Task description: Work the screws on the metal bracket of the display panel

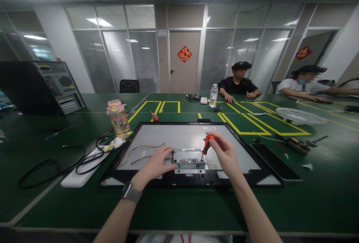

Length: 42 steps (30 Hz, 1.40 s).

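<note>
A monitor panel with a black frame lies on the table with its grey back up. Near its front edge sits a metal bracket carrying a small circuit board. My left hand, with a watch on the wrist, grips the bracket's left side between thumb and fingers. My right hand is closed around an orange-and-black screwdriver. The screwdriver is tilted, its tip down at the right part of the bracket; exact contact with a screw is too small to tell. Thin cables lie left of the bracket.
Left stand a pink-lidded bottle, a white power strip with black cables and a computer case. A phone lies right of the panel. Behind are another screwdriver and a water bottle. People sit across.
</note>
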{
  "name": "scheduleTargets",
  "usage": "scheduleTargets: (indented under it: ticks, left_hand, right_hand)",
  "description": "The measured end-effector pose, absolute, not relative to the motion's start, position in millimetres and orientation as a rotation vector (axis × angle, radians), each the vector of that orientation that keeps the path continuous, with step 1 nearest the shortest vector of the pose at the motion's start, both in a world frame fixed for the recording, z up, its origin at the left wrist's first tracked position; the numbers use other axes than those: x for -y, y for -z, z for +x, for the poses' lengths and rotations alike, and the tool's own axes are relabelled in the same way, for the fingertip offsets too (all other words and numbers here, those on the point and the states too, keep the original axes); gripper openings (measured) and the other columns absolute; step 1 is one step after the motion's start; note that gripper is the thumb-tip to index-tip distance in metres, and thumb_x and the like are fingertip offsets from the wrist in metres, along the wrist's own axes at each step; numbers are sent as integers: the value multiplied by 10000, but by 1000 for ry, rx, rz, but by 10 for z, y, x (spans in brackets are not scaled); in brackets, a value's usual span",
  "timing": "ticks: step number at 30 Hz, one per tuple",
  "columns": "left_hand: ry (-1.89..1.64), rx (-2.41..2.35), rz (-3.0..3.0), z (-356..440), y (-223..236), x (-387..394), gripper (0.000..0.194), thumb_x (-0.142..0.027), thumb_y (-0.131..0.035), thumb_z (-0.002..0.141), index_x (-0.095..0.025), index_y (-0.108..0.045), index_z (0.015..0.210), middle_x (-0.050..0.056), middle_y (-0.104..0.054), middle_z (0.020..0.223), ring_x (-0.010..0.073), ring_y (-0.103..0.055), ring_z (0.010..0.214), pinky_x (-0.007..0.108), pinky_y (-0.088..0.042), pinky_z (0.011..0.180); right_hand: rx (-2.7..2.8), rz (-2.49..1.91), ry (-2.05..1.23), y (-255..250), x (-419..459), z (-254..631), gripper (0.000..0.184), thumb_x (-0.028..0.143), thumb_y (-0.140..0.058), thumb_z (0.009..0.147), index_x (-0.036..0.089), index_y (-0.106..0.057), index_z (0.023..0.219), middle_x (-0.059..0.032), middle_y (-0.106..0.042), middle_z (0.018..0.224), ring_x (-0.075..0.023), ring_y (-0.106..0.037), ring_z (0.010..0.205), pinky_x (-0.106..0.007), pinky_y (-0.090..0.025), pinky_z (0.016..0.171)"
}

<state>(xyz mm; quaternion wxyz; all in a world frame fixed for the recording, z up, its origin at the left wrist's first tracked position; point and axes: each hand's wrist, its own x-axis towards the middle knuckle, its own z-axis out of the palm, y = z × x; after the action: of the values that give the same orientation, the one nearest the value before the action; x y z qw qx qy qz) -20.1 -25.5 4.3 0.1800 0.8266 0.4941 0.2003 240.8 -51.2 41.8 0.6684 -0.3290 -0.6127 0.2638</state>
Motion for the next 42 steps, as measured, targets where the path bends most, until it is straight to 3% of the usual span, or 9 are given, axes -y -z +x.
scheduleTargets:
  ticks: [4,10,16,23,29,36,42]
  left_hand:
    - [-576,-1387,2349,-211,-14,238,621,-484,-649,803,-182,-513,1329,120,-466,1438,311,-414,1340,417,-328,1119]
    - [-584,-1379,2345,-221,8,230,611,-473,-658,802,-199,-513,1329,113,-461,1442,309,-417,1336,428,-325,1120]
    - [-589,-1381,2333,-208,-35,250,598,-454,-660,799,-194,-523,1320,112,-471,1433,308,-426,1329,423,-332,1118]
    - [-574,-1391,2338,-208,-38,259,605,-454,-658,802,-175,-522,1322,126,-465,1436,312,-416,1336,428,-322,1124]
    - [-588,-1383,2348,-213,-24,246,606,-471,-650,805,-190,-518,1325,117,-474,1428,307,-431,1327,424,-338,1114]
    - [-621,-1373,2352,-220,17,226,603,-472,-672,789,-203,-534,1310,115,-485,1422,312,-438,1324,438,-340,1116]
    - [-582,-1388,2353,-230,33,219,624,-484,-656,802,-195,-512,1336,117,-461,1444,307,-409,1347,431,-316,1129]
  right_hand:
    - [1382,-716,-665,-430,511,2408,252,382,-571,904,261,-684,1094,-55,-703,947,-223,-670,922,-396,-520,862]
    - [1378,-710,-594,-448,521,2391,136,378,-684,819,262,-724,876,-32,-633,868,-198,-628,815,-326,-522,727]
    - [1381,-701,-712,-409,506,2416,233,365,-563,914,282,-691,1091,-51,-716,970,-216,-661,936,-381,-498,873]
    - [1356,-703,-646,-425,510,2420,122,356,-693,815,249,-709,872,-27,-638,850,-192,-618,806,-317,-516,726]
    - [1413,-667,-719,-446,526,2436,240,371,-546,921,252,-660,1096,-61,-690,935,-217,-643,899,-379,-517,816]
    - [1387,-712,-597,-451,521,2447,120,361,-677,824,252,-717,852,-35,-616,864,-201,-608,839,-328,-510,740]
    - [1389,-699,-677,-424,516,2442,220,357,-573,906,276,-696,1070,-52,-698,962,-214,-654,932,-384,-507,865]
